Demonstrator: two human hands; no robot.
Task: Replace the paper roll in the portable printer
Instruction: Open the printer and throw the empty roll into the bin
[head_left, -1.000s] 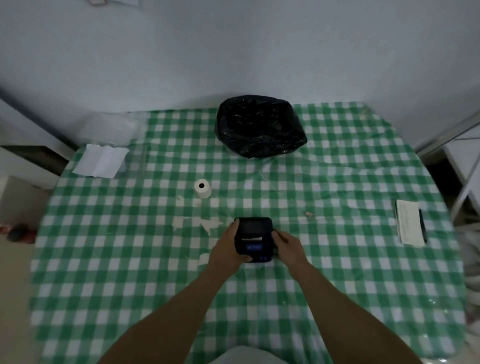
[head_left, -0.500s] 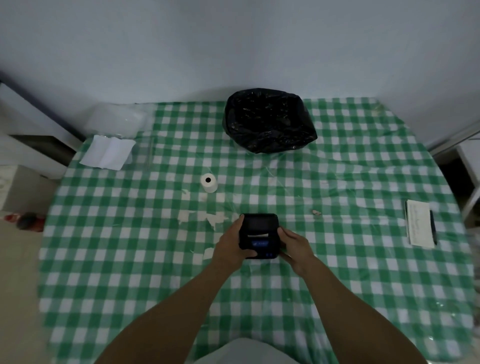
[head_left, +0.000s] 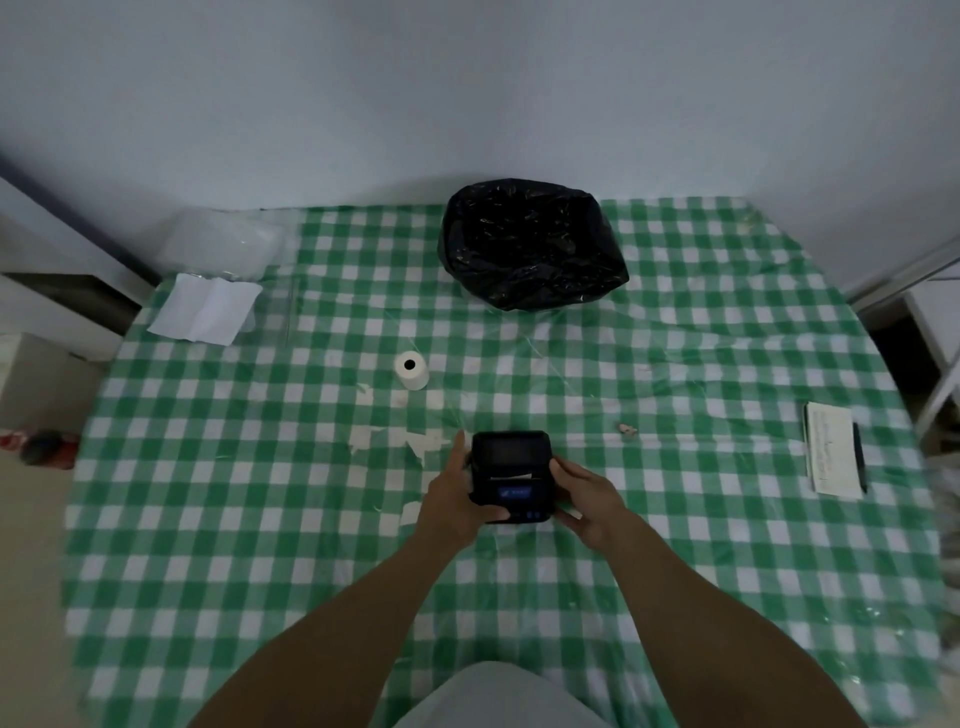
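Printer (head_left: 511, 475) unmoved — left hand (head_left: 451, 501), right hand (head_left: 587, 496) hide its sides.

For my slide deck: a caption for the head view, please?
Both hands hold the portable printer; paper roll waits beyond.

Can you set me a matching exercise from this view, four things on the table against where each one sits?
Things:
1. printer
2. paper roll
3. black bag
4. notepad

Places:
A. far edge of the table, by the wall
B. right side, with a pen along it
C. between the left hand and the right hand
D. standing on end, beyond the printer and to its left

Pairs: 1-C, 2-D, 3-A, 4-B
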